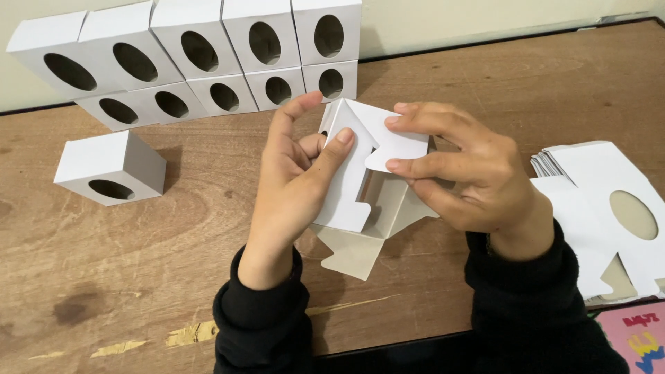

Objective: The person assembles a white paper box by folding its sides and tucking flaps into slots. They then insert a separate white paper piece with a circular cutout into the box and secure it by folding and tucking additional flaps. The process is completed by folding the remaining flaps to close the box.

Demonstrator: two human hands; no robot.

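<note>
white cardboard box blank, half folded, sits between both hands above the middle of the wooden table. left hand closes on its left panel, thumb pressed flat against the front face and index finger curled over the top edge, the other fingers behind the card. right hand pinches a rounded flap at the upper right of the blank between its thumb and fingers, so it too is clamped on the card. one loose flap hangs down toward the table below the hands, and the inner walls of the blank stand open between them. both wrists wear black sleeves. just right of the right hand lies a stack of flat blanks, white, the top one with an oval cut-out. well to the left, a single finished box rests alone on the table with its oval hole facing forward and down. along the far edge, against the wall, a double row of finished boxes stands stacked, each showing an oval hole. a pink printed item shows at the lower right corner.
</note>
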